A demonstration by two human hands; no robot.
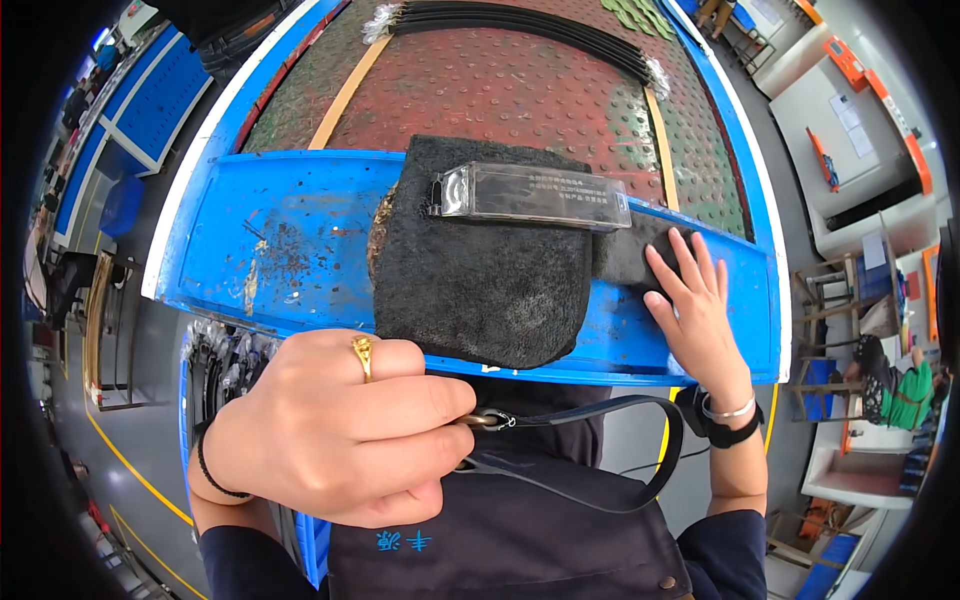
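Our left hand [340,425], lower left of frame, is a closed fist pinching the metal ring end of a black strap [600,470]. The strap loops rightward across the dark apron [520,550], long axis roughly horizontal, so the left hand is much the nearer. Our right hand [695,310] lies flat, fingers spread, on the black felt pad [480,270] at centre. A clear oblong case [530,195] with a dark label rests on the pad's upper edge — blue tray [280,240] beneath.
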